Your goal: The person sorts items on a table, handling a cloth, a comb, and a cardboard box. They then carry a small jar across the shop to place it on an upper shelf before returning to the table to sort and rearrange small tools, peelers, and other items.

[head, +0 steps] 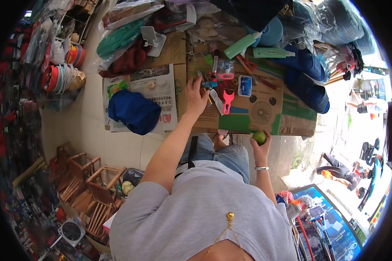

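Note:
My right hand (262, 151) grips a round green citrus fruit (259, 138) at the front edge of a cardboard box (212, 119). Over the left part of that box, my left hand (196, 98) reaches among small goods with fingers apart. Close to its fingertips lies a small blue item (209, 84); whether they touch it I cannot tell. Beside the hand are a slim white packaged item (216, 100) and a pink Y-shaped peeler (228, 101). A blue-and-white small pack (244, 86) sits farther right.
Left of my hand, a blue cloth bundle (134, 111) rests on newspaper (165, 98). Green bottles (241, 45) and blue slippers (305, 88) line the far right. Wooden stools (104, 182) stand behind on the left. People (343, 174) are outside at right.

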Tool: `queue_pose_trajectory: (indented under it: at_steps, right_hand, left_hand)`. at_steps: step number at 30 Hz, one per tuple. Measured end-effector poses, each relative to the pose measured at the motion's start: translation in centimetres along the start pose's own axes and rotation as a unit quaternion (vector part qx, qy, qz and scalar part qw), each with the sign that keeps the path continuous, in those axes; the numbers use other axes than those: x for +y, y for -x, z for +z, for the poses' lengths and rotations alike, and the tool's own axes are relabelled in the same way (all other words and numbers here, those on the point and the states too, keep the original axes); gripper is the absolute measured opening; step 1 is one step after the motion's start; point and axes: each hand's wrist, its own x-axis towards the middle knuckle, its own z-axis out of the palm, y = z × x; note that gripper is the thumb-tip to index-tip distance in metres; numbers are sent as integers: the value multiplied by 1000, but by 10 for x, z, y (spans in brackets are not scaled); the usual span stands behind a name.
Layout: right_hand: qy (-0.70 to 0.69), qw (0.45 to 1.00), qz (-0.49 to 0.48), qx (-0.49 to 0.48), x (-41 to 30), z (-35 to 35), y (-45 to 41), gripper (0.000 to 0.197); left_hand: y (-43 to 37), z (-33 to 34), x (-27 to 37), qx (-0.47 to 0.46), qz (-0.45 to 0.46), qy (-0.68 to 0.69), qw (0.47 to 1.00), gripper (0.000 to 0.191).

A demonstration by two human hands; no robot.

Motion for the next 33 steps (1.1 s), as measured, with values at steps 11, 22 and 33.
queue_pose_trajectory:
  at_steps: [11, 22, 33]
  right_hand:
    - [-13, 1000, -5, -19, -9, -1, 1, 66]
    - [-10, 1000, -5, 23, 0, -9, 5, 63]
    - [31, 999, 0, 36, 2, 0, 9, 63]
  left_hand:
    - [-56, -17, -11, -74, -26, 5, 997, 32]
    - [-166, 5, 4, -18, 37, 45, 998, 36]
    - [-101, 31, 7, -91, 157, -185, 966, 58]
